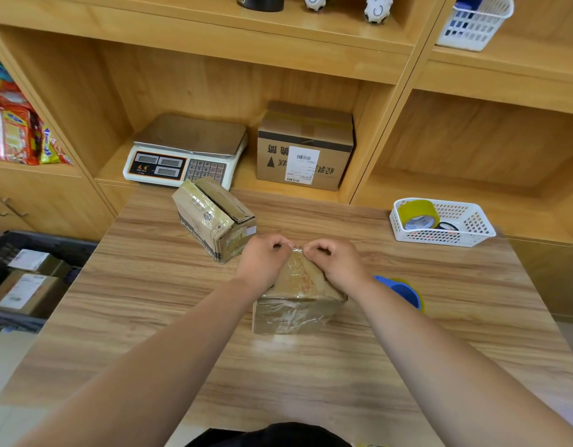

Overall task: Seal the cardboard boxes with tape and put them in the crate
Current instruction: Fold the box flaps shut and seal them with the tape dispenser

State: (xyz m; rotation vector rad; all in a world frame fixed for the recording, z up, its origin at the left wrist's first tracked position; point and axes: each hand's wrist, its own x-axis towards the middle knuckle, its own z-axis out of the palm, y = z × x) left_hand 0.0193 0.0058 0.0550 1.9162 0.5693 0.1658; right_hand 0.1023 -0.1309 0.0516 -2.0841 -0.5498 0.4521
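Note:
A small cardboard box (296, 309) wrapped in glossy clear tape sits in the middle of the wooden table (149, 301). My left hand (262, 262) and my right hand (335, 261) rest on its far top edge, and both pinch a strip of clear tape (296, 250) between them. A second cardboard box (211, 217) with loose top flaps lies tilted just behind my left hand. A blue tape dispenser (402, 290) with a yellowish roll lies on the table right of my right wrist. The dark crate (8, 243) stands low at the left and holds labelled boxes (27, 290).
A white basket (472, 233) with a yellow tape roll (418, 214) stands at the table's right rear. In the shelf behind are a weighing scale (185, 150) and a larger labelled box (306, 146). Snack packets (17, 137) fill the left shelf.

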